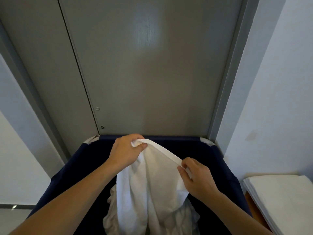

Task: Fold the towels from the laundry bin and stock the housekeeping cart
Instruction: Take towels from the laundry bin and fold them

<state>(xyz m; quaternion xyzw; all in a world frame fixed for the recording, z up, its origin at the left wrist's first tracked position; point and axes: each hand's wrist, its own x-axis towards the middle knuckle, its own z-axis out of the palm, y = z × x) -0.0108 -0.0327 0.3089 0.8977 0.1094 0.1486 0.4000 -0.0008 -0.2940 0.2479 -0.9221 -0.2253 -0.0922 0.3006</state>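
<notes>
A white towel (152, 180) hangs over the dark navy laundry bin (81, 160), held up by its top hem. My left hand (126, 150) grips one end of the hem above the bin's far side. My right hand (194, 177) pinches the hem lower and to the right, between thumb and fingers. The hem stretches taut between both hands. The rest of the towel drops into the bin, where more crumpled white cloth (188, 219) lies at the bottom.
A grey door (145, 73) stands directly behind the bin, framed by pale walls on both sides. A stack of folded white linen (281, 199) rests on a wooden surface at the lower right. Floor shows at the lower left.
</notes>
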